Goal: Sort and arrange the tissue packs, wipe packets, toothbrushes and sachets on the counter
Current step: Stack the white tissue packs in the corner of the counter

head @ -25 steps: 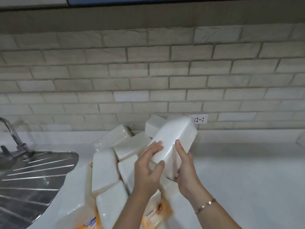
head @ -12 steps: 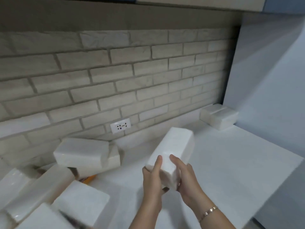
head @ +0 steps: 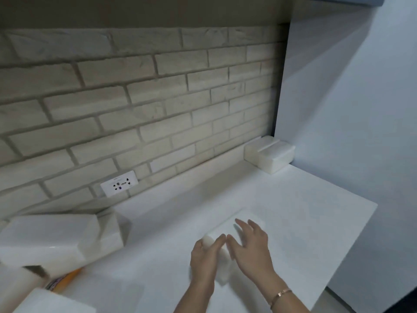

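Note:
A white tissue pack [head: 228, 229] lies on the white counter [head: 304, 211], slanting away from me. My left hand [head: 206, 258] grips its near end, fingers curled over the corner. My right hand [head: 250, 243] rests on the pack's top and right side with its fingers straight and spread. Two more white tissue packs [head: 269, 154] sit side by side in the far right corner against the brick wall. At the left a pile of tissue packs [head: 56, 236] leans on the wall, with an orange-printed packet [head: 65, 280] showing under it.
A wall socket [head: 119, 183] sits low in the brick backsplash. A pale side wall [head: 349, 132] closes the counter on the right, and the counter's front right edge [head: 347, 256] drops away there.
The tissue pack, held in the air in both hands, has come down onto the counter. My right hand has opened flat on it. The view has swung right, away from the sink.

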